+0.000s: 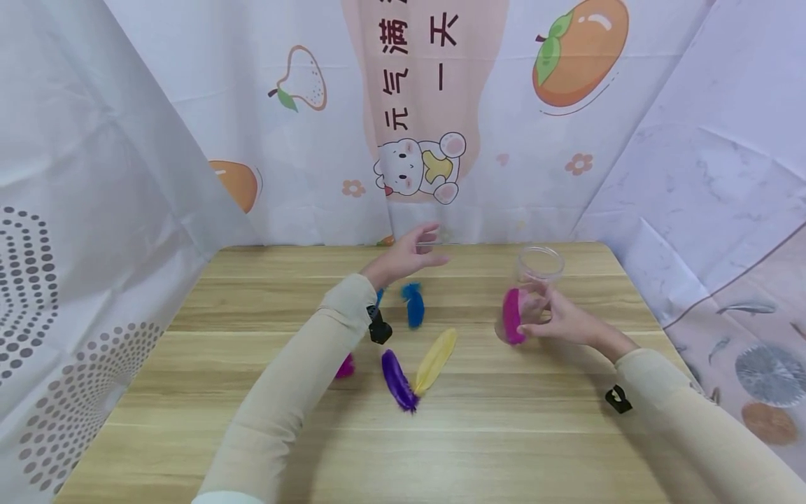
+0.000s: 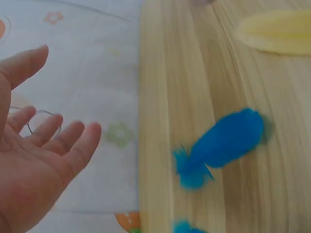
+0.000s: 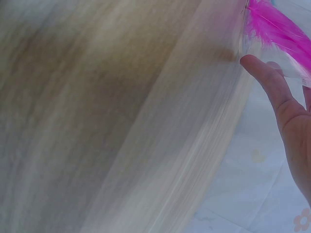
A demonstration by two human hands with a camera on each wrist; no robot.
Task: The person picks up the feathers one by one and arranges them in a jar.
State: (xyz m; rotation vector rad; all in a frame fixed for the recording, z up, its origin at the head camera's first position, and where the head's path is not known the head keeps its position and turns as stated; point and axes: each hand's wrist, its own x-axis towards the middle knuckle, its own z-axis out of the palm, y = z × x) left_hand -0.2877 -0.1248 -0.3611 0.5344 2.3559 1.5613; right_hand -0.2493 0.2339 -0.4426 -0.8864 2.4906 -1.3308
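Observation:
My right hand (image 1: 557, 318) grips a clear cup (image 1: 540, 260), thumb on the near side and fingers curled about its wall. Inside the see-through wall a bright pink feather (image 1: 513, 316) stands upright; the right wrist view shows its fluffy edge close to my fingertips. My left hand (image 1: 409, 253) hovers near the table's back edge, palm turned sideways, fingers apart and loosely bent, holding nothing. Closest to it lies a blue feather (image 1: 413, 306), and a second blue feather (image 1: 380, 297) is mostly hidden by the left wrist.
A purple feather (image 1: 398, 381) and a yellow feather (image 1: 436, 360) meet in a V mid-table. Another pink feather (image 1: 345, 367) peeks out from behind the left sleeve. The wooden table (image 1: 478, 455) ends at a printed curtain (image 1: 302, 154). Black camera mounts (image 1: 379, 327) hang from the wrists.

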